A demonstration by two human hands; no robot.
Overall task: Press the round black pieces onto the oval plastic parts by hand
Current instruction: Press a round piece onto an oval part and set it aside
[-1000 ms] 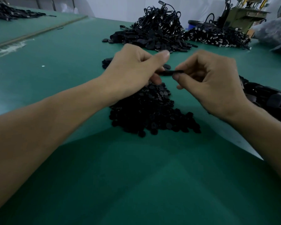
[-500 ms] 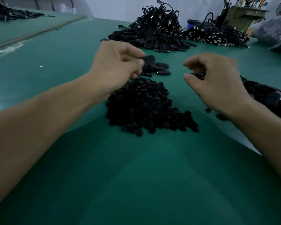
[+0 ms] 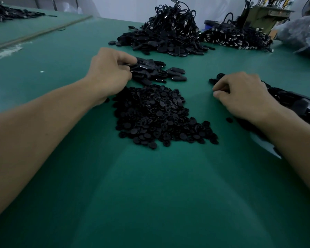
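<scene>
- The hands have parted and dropped to the counter [image 3: 150, 194]: left hand [image 3: 111, 72] into the oval parts [image 3: 175, 72], right hand [image 3: 243, 97] by a dark heap [image 3: 293, 102].
- Left grip pinches one; right grip curled, contents unclear.
- Round black pieces [image 3: 156, 113] lie heaped between.
- Risk: a loose pinch may drag up several glossy parts.

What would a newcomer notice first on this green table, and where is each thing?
First, the wide heap of round black pieces in the middle of the green table. Just behind it the left hand touches a small cluster of oval parts; the curled right hand sits at a dark pile on the right. A tall heap of corded parts rises at the far end.
</scene>
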